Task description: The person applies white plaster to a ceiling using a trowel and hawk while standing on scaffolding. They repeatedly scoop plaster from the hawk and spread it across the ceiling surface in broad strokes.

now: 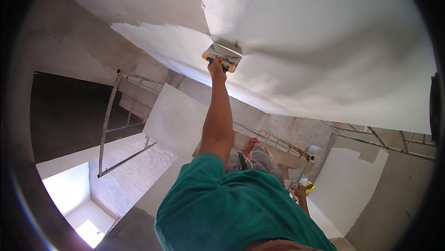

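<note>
My left hand (217, 67) is raised at arm's length, its fingers closed round the yellow-and-black handle of a wide putty knife (223, 55). The broad metal blade, smeared with grey-white, lies against the white-coated surface (296, 61), near where the coat borders bare grey (171, 0). Low on the right, by my hip, my right hand (300, 191) grips a smaller putty knife (310, 187) with a yellow handle. Its greyish blade points upward; whether it carries filler I cannot tell.
Under me are planks (287, 158) of a scaffold, with my red footwear (253, 141) on them. A white bucket (314, 150) is beyond the planks. Metal scaffold frames stand at left (107, 130) and right (384, 145). A dark opening (69, 116) is at far left.
</note>
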`<state>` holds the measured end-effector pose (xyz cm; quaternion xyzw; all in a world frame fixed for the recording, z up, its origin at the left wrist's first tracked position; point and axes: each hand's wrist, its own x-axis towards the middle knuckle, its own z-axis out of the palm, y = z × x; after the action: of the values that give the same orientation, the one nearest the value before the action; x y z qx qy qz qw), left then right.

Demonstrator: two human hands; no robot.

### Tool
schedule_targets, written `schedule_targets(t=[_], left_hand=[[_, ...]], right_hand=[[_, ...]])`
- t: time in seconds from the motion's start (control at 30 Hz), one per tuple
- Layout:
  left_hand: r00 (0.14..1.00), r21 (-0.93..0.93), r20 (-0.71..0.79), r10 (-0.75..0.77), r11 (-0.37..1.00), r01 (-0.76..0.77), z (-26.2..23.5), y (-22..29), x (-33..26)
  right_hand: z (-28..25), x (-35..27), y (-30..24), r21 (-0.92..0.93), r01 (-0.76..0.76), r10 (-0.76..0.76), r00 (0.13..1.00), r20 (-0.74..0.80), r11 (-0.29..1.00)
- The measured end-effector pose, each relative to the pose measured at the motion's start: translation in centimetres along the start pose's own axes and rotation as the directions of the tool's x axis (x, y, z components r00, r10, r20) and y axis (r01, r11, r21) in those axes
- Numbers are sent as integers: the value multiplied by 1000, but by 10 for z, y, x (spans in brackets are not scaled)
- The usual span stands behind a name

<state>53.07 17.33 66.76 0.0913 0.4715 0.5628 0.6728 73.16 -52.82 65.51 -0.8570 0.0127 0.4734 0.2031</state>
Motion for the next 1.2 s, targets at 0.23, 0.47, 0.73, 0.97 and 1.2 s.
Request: schedule_targets(t=[0.23,0.47,0.73,0.97,1.2], left_hand=[[997,89,0,73,993,-73,42,19,-11],[951,151,61,304,939,-310,149,122,-90],[784,281,377,494,745,-605,292,307,-286],[845,253,369,387,833,-492,158,192,-214],[999,148,2,52,988,-51,-21,-4,-51]], right_hand=[[-15,25,22,176,-61,40,992,122,982],[-27,75,20,68,27,-43,972,233,997],[-33,79,-61,-3,116,-114,978,172,993],[-46,59,-32,94,95,-106,987,120,991],[-65,42,17,56,-18,9,989,149,998]])
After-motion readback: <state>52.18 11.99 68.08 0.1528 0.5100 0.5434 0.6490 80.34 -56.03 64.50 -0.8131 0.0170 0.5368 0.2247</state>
